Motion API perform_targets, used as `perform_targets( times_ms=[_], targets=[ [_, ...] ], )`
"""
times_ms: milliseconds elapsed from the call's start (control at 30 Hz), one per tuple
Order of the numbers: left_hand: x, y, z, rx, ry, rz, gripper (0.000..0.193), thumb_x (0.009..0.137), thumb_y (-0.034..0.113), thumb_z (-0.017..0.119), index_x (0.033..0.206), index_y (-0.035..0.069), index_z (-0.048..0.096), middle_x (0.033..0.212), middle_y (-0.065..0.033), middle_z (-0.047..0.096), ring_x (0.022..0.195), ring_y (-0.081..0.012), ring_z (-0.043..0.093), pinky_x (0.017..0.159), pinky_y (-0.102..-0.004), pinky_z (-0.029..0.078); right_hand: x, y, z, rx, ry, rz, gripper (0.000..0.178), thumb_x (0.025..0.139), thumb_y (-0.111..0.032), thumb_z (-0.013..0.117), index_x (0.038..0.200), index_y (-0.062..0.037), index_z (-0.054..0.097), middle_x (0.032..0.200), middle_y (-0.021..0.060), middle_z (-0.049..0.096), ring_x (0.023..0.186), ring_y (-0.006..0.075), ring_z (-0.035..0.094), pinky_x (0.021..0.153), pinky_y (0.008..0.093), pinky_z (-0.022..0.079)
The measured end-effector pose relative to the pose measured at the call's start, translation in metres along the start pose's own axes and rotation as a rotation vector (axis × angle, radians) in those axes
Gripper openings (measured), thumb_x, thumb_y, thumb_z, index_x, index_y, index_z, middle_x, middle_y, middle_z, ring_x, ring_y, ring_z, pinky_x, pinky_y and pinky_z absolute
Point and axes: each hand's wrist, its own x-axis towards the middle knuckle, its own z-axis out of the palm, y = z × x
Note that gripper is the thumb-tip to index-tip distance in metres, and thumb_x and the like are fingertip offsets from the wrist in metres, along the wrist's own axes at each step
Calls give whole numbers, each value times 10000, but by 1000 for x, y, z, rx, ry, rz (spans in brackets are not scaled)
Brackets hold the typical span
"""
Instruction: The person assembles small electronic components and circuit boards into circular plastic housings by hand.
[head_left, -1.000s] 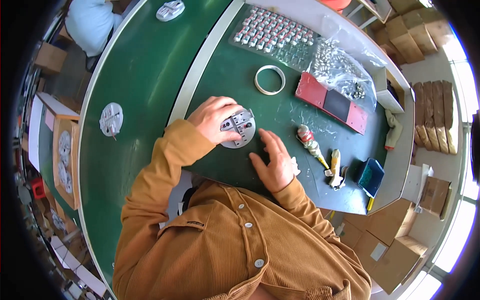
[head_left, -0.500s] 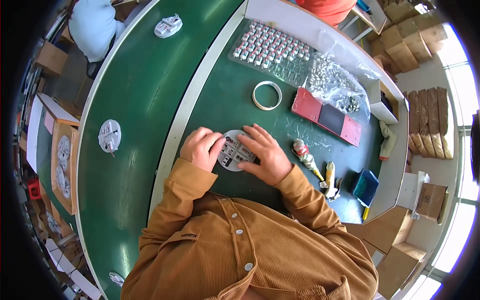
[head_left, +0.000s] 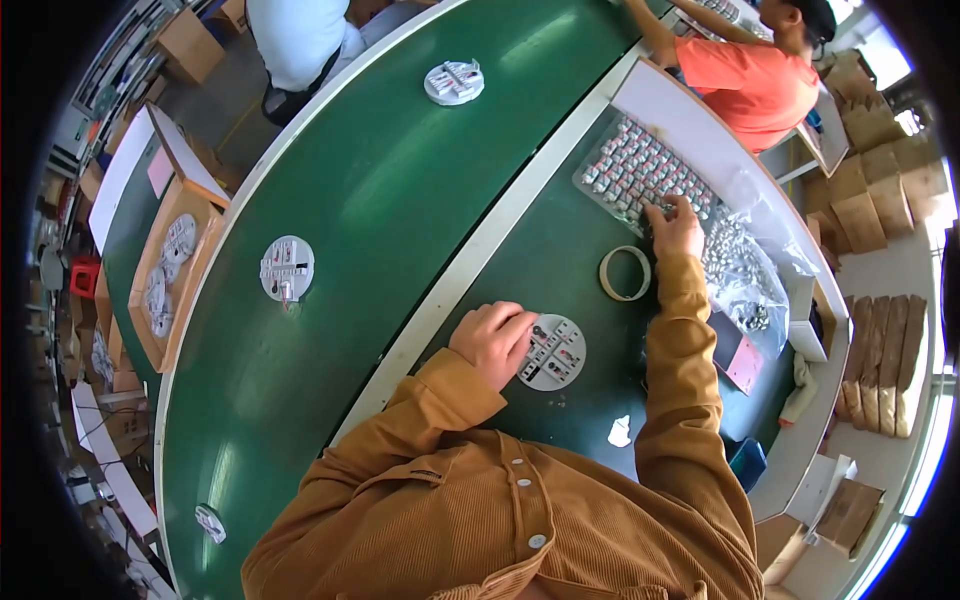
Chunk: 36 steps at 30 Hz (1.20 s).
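My left hand (head_left: 493,343) is closed, its fingers curled at the left edge of a round white disc (head_left: 556,352). Dark and metallic small parts sit in the disc's compartments, and it rests on the green bench. Farther off to the right, my right hand (head_left: 679,232) reaches over the near edge of a clear plastic tray (head_left: 590,186). Its thumb and fingers look apart above rows of small white-and-red components (head_left: 640,160). I see nothing held between them. My right forearm hides part of the bench.
A tape roll (head_left: 625,274) lies between my hands and the tray. Right of my right hand is a clear bag of metal parts (head_left: 735,250), with a red-and-dark plate (head_left: 738,362) below. More discs (head_left: 287,268) lie on the green belt (head_left: 370,200) at left. A person in orange (head_left: 755,90) works beyond the partition.
My right hand has left the disc and moved forward and right to the component tray. My left hand stays at the disc's edge. The whole view has shifted, bringing the person in orange further in.
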Motion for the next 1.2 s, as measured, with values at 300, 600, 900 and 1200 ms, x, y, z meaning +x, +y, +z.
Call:
perform_targets(
  times_ms=[300,600,900,1200],
  targets=[
    [-3,-10,4,-71,-144,-1,301,868,94,762,1166,82,727,1160,-63,680,903,-291,651,828,-412,521,-24,-16,-38,159,-14,-48,398,918,-293,829,1205,-28,753,979,80,758,840,194,677,818,299,560],
    [4,-14,-37,-239,-401,91,1125,616,108,964,1597,26,420,1532,-159,584,1283,-355,630,1149,-444,447,-248,-74,-81,457,-496,-149,343,909,54,726,1248,5,733,1048,58,765,905,141,672,830,248,541],
    [-6,-18,-16,-330,-386,35,1218,535,88,978,1613,38,412,1441,-142,645,1242,-325,649,1112,-421,486,-258,-111,-44,126,-353,-586,386,836,1,765,1216,-58,723,992,67,748,831,248,666,766,332,551],
    [-7,-14,-14,-245,-280,-32,1209,522,77,972,1606,59,438,1352,-125,680,1193,-315,662,1064,-414,521,-242,-114,-35,81,-396,-731,338,836,-32,754,1169,-71,715,961,57,734,805,267,657,745,369,547]
  ],
)
